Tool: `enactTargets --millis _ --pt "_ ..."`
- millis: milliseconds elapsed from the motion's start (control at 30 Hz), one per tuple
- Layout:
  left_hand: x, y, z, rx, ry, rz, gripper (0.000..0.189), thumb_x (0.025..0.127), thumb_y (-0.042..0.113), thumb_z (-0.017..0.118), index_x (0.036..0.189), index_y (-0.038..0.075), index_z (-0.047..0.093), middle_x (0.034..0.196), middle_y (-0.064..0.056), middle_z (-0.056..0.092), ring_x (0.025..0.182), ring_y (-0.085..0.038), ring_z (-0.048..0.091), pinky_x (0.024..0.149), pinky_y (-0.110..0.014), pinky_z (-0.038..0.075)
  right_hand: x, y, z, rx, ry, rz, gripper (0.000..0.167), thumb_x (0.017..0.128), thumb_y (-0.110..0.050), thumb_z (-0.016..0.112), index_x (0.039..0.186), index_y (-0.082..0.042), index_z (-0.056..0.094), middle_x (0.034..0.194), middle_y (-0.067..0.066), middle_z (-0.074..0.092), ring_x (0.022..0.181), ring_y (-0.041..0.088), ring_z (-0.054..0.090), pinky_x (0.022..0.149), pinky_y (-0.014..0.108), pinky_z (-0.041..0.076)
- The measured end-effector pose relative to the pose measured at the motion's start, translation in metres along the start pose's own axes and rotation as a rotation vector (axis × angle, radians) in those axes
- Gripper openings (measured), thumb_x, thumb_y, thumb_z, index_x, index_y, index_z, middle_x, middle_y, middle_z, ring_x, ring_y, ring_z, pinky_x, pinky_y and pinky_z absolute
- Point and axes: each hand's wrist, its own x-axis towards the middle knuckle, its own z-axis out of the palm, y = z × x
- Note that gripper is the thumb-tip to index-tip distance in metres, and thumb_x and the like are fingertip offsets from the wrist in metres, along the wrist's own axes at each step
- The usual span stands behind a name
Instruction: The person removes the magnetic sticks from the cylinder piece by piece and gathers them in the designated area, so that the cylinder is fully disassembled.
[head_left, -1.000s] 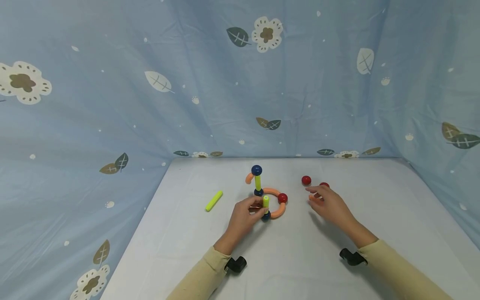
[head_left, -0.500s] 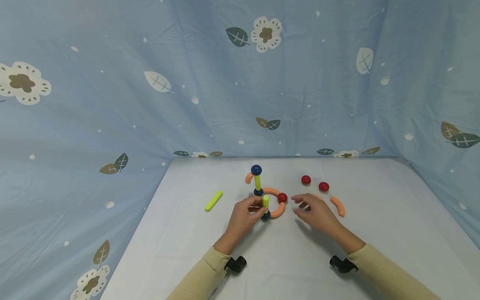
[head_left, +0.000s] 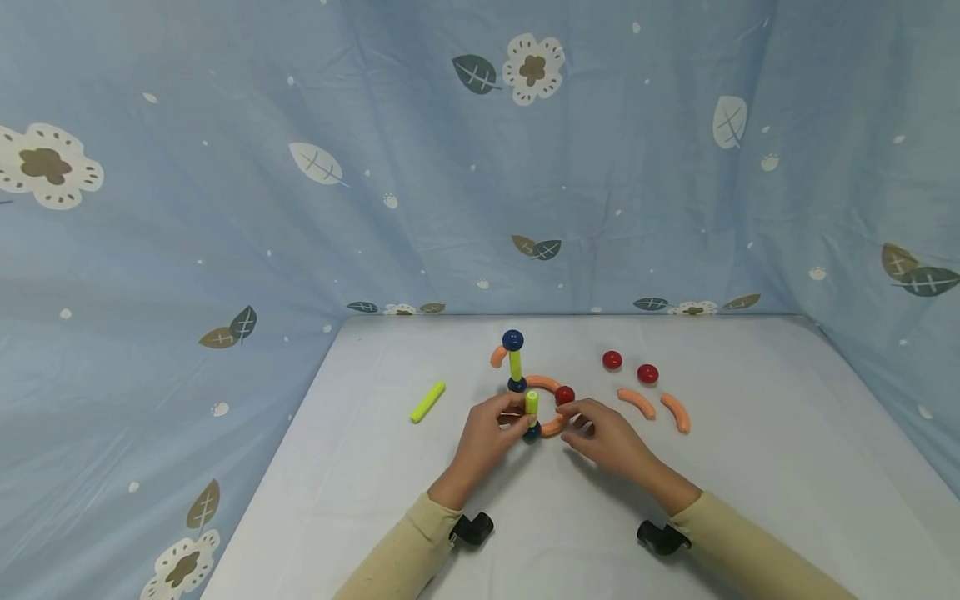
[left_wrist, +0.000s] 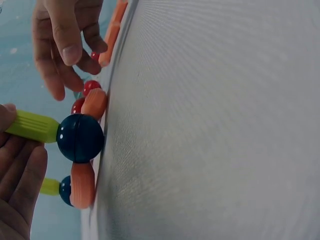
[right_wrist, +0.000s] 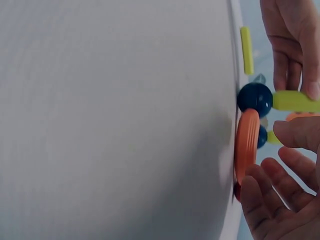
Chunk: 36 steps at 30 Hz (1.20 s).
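Observation:
My left hand [head_left: 483, 433] pinches an upright yellow-green rod [head_left: 532, 402], which stands on a dark blue ball [left_wrist: 80, 138]. That ball belongs to a ring of curved orange rods [head_left: 543, 382] with a red ball [head_left: 565, 395] on its right side. At the ring's far side, a second yellow-green rod [head_left: 515, 365] rises from a blue ball [head_left: 517, 384] and carries another blue ball [head_left: 513, 340] on top. Beside the ring's right side is my right hand [head_left: 611, 437], its fingers loosely bent around air near an orange rod [right_wrist: 247, 142]. The ring's left side is hidden behind my left hand.
Left of the ring lies a loose yellow-green rod [head_left: 427, 402]. To the right are two red balls [head_left: 612, 360] and two curved orange rods [head_left: 637, 403]. Another orange curved piece [head_left: 498, 357] shows by the tall rod. A patterned blue curtain [head_left: 480, 167] hangs behind the white table [head_left: 360, 500].
My right hand has moved left from the loose orange rods and red balls to the ring's right side, uncovering those pieces. My left hand keeps its pinch on the rod.

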Motion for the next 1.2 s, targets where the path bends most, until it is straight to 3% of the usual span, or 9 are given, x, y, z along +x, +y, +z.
enactTargets --millis 400,767,1200 --pt "0.0 0.0 -0.001 -0.007 -0.004 -0.01 0.02 0.094 0.015 0.075 0.114 0.013 0.072 0.107 0.002 0.072 0.1 -0.011 0.07 0.083 -0.022 0.058 0.009 -0.008 0.017 0.047 -0.014 0.006 0.037 0.087 -0.011 0.082 0.122 -0.012 0.07 0.104 -0.001 0.069 0.09 0.011 0.065 0.076 0.029 0.057" --pt "0.0 -0.001 0.0 0.001 0.003 -0.001 0.021 0.095 0.014 0.074 0.115 0.012 0.072 0.109 0.0 0.073 0.101 -0.014 0.07 0.083 -0.024 0.058 0.015 -0.016 0.024 0.017 -0.044 0.043 0.035 0.087 -0.015 0.082 0.119 -0.012 0.071 0.1 -0.005 0.069 0.081 0.008 0.059 0.07 0.025 0.053" --pt "-0.001 -0.003 0.001 0.007 0.006 0.005 0.021 0.096 0.016 0.073 0.116 0.013 0.072 0.111 0.0 0.073 0.101 -0.015 0.07 0.083 -0.025 0.058 0.021 -0.018 0.03 0.011 -0.054 0.073 0.029 0.087 -0.018 0.083 0.114 -0.015 0.071 0.102 -0.006 0.071 0.085 0.008 0.065 0.073 0.026 0.056"
